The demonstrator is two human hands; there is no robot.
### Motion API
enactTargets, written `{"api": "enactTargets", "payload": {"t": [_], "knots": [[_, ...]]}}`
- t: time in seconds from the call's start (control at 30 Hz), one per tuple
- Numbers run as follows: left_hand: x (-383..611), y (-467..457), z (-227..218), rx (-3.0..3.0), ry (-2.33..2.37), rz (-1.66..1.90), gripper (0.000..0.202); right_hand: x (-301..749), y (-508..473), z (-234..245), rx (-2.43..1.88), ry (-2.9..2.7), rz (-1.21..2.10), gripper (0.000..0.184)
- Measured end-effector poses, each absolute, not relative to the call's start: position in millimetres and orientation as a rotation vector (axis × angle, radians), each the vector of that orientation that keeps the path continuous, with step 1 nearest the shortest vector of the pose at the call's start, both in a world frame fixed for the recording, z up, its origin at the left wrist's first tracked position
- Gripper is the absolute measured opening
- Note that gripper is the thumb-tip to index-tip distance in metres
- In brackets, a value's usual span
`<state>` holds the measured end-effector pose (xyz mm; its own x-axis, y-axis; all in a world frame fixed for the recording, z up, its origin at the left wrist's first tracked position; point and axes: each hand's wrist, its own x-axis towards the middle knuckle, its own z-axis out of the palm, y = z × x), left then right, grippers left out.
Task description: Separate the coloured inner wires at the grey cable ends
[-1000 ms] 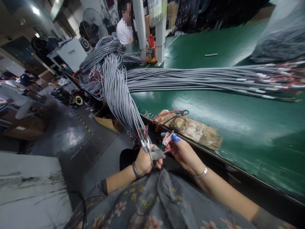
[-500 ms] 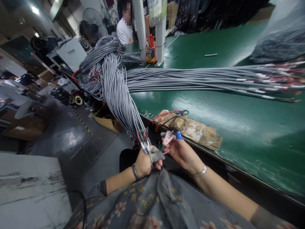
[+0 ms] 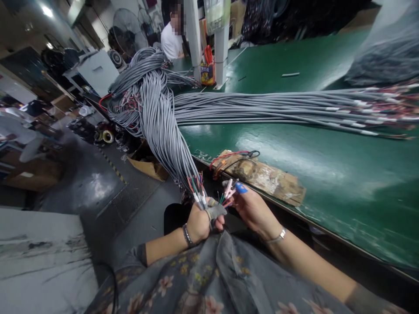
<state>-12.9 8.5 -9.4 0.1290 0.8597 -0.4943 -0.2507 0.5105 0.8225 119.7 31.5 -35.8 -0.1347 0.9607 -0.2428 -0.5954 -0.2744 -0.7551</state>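
Note:
My left hand (image 3: 200, 223) is closed in a fist round the ends of several grey cables (image 3: 163, 126) that hang down from the green table (image 3: 327, 165). Coloured wire ends (image 3: 196, 185) stick up out of the fist, and a grey fabric cot covers one fingertip. My right hand (image 3: 252, 209) is just to the right, pinching thin coloured wires and a small pale connector (image 3: 229, 189) between thumb and fingers. Both hands sit over my lap, below the table's edge.
A long bundle of grey cables (image 3: 278, 111) lies across the table to the right. A worn cardboard piece with red and black leads (image 3: 262, 174) sits at the table edge. A person in a white shirt (image 3: 172, 41) sits at the far end. Boxes and fans crowd the floor on the left.
My right hand has shifted slightly, its fingers working the small connector and wires; the left fist has stayed in place on the cable ends.

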Motion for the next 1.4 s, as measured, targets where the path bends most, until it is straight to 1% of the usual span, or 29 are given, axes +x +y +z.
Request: {"api": "enactTargets", "payload": {"t": [0.1, 0.23, 0.3, 0.47, 0.63, 0.8, 1.0, 1.23, 1.4], "knots": [[-13.2, 9.0, -9.6, 0.657, 1.180, 0.886, 0.035, 119.7, 31.6, -41.2, -0.868, -0.618, 1.658, 0.037], [-13.6, 7.9, -8.3, 0.669, 1.189, 0.877, 0.034, 119.0, 32.4, -49.1, -0.918, -0.694, 1.527, 0.045], [-13.5, 7.3, -8.4, 0.680, 1.192, 0.874, 0.034, 118.5, 33.9, -49.5, -0.914, -0.695, 1.548, 0.046], [-12.9, 7.6, -11.4, 0.696, 1.198, 0.867, 0.034, 116.6, 39.4, -43.6, -0.817, -0.574, 1.742, 0.043], [-12.1, 8.3, -12.1, 0.695, 1.206, 0.867, 0.032, 114.9, 40.7, -42.5, -0.808, -0.472, 1.728, 0.042], [-17.7, 4.9, -15.7, 0.713, 1.197, 0.868, 0.036, 116.5, 37.6, -42.0, -0.769, -0.480, 1.794, 0.044], [-22.7, -0.1, -20.2, 0.714, 1.183, 0.897, 0.036, 118.4, 32.6, -42.7, -0.774, -0.504, 1.782, 0.034], [-15.3, 2.6, -16.8, 0.708, 1.209, 0.934, 0.034, 119.6, 29.4, -39.0, -0.817, -0.542, 1.752, 0.037], [-13.0, 4.1, -16.7, 0.705, 1.196, 0.949, 0.032, 119.7, 30.7, -38.1, -0.801, -0.490, 1.802, 0.039]]}}
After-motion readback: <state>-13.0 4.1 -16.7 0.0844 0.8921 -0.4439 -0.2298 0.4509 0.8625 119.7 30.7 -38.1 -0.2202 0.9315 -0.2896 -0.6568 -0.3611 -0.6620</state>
